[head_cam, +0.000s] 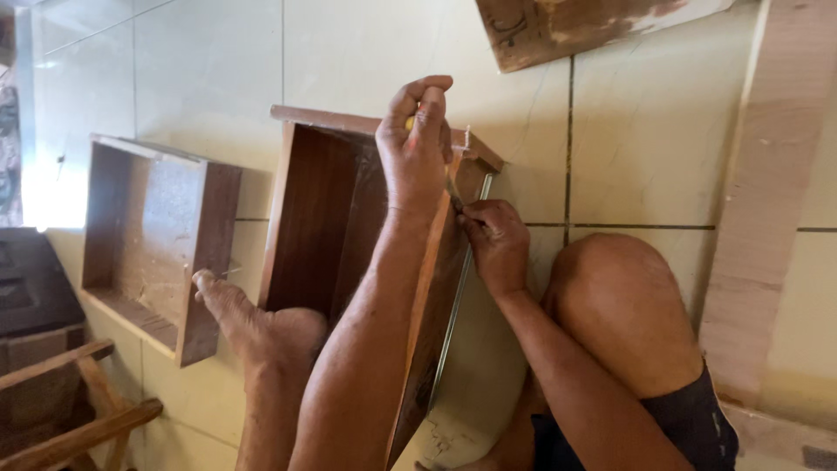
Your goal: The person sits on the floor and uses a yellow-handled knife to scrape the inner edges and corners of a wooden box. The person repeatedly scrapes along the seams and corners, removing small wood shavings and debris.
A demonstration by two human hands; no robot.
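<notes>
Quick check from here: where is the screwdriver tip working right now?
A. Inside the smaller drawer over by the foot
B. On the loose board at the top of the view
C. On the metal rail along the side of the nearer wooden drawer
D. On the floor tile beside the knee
C: the left hand grips the screwdriver from above, and the right hand pinches its tip against the metal rail on the side of the nearer drawer.
</notes>
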